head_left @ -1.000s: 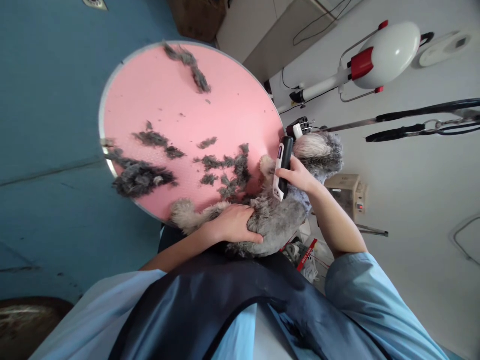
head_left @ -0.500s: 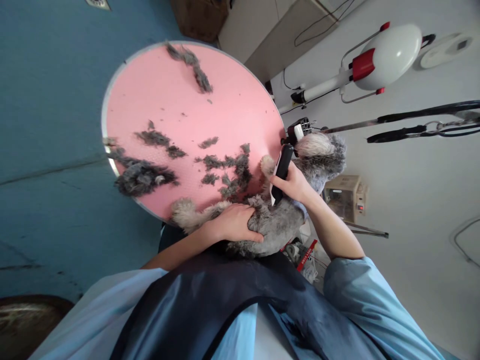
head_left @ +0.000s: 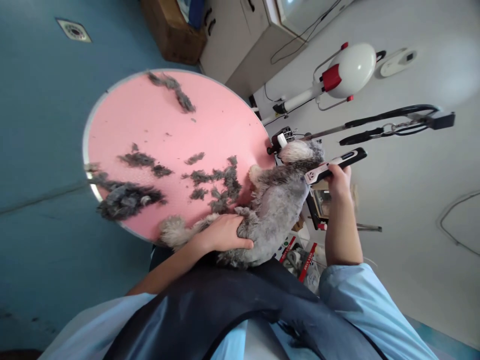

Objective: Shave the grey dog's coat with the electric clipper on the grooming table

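A grey dog (head_left: 277, 215) with partly trimmed fur stands along the near right edge of the round pink grooming table (head_left: 225, 107), its head toward the right. My left hand (head_left: 227, 232) is wrapped over its hindquarters, thumb on the back and fingers down the far side. In my right hand (head_left: 339, 180) is a black and white hair clipper (head_left: 335, 165), its white end close to the fur at the dog's shoulder and neck. I cannot tell whether the blade touches. Clumps of cut grey fur (head_left: 228, 180) lie beside the dog, and a larger heap (head_left: 127, 200) rests at the table's left edge.
A white and red lamp (head_left: 352, 70) reaches out at the upper right. Below it, a black strap (head_left: 390, 117) hangs from a metal arm. A tool holder (head_left: 281, 140) stands by the dog's head. A brown box (head_left: 176, 30) sits on the blue floor beyond the table.
My right hand has moved the clipper from the dog's far side across to the near side of its shoulder and neck. My left hand stays on the hindquarters. The view has shifted.
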`<state>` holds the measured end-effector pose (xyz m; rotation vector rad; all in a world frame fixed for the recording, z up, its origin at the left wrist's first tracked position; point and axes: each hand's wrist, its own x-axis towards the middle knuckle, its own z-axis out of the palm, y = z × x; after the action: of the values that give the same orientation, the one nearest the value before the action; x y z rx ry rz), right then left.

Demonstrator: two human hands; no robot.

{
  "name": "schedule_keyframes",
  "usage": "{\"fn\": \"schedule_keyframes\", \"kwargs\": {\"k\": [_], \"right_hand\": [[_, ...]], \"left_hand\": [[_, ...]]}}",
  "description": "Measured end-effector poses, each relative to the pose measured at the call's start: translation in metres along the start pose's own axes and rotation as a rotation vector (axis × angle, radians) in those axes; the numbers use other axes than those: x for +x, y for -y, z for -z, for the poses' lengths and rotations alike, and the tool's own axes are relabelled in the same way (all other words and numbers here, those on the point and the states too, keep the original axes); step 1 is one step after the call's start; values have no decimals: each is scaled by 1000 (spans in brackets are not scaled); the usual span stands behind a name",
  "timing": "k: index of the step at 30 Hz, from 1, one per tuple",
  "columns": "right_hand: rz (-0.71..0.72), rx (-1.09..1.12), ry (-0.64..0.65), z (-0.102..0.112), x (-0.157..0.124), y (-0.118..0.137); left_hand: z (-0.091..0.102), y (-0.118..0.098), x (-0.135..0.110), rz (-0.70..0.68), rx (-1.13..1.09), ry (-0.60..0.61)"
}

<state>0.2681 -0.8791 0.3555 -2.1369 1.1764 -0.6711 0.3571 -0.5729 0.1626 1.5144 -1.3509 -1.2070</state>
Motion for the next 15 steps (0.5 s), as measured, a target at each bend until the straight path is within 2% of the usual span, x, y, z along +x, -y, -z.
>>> {"fn": "schedule_keyframes", "kwargs": {"k": [2, 5, 7, 9, 11, 15], "right_hand": [[-18, 29, 84, 4, -1, -7], [-14, 70, 267, -4, -7, -11], [18, 75, 247, -5, -4, -11], [59, 60, 116, -1, 6, -11], [71, 22, 44, 3, 16, -11], [29, -37, 188, -6, 23, -16]], "left_hand": [[1, 1, 0, 2, -5, 2], [2, 3, -1, 9, -16, 15], [2, 4, -2, 12, -21, 21], [2, 6, -2, 17, -24, 25], [2, 8, -2, 20, -30, 28], [3, 11, -1, 25, -43, 35]]}}
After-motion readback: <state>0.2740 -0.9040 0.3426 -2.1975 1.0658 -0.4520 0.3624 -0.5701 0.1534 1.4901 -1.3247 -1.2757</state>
